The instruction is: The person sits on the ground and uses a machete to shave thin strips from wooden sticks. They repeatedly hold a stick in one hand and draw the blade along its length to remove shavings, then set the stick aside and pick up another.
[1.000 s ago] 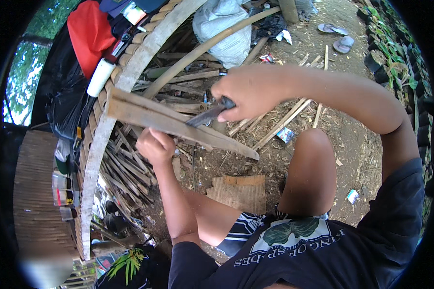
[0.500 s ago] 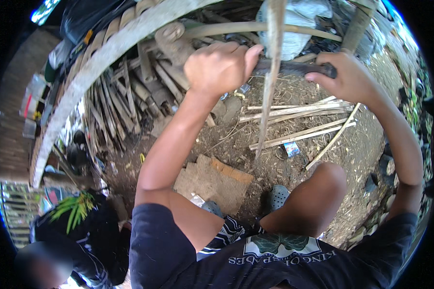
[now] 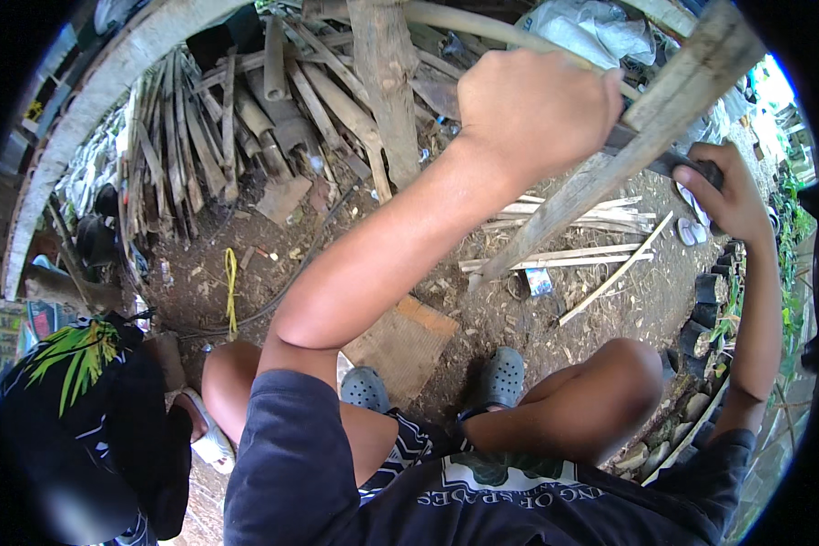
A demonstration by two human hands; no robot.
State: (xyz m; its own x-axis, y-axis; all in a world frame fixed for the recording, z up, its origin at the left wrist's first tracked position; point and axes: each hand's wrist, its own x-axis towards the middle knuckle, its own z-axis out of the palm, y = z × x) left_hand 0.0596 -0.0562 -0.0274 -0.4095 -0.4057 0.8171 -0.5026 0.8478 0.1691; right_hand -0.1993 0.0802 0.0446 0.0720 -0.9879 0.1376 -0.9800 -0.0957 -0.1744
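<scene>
A long wooden slat [image 3: 601,173] slants from the upper right down toward the ground in front of me. A dark knife [image 3: 653,157] lies across it, partly hidden behind the wood. My right hand [image 3: 735,198] is closed round the knife's dark handle, right of the slat. On the other side, my left hand [image 3: 532,114] is closed in a fist beside the slat, at the knife's far end. Its fingers face away, so the exact grip is partly hidden. Several thin split strips [image 3: 601,217] lie on the ground beyond the slat's lower end.
A wooden post [image 3: 384,91] stands ahead, with bamboo pieces [image 3: 191,136] stacked to its left. Cardboard [image 3: 405,350] lies by my feet. A yellow cord [image 3: 231,291] is on the dirt. Another person in dark clothes [image 3: 91,409] sits at my left. White sacks [image 3: 591,32] are at the back.
Both hands and the knife have shifted right in the view. The slat now leans to the upper right instead of standing nearly upright. My view has turned, bringing the post into sight.
</scene>
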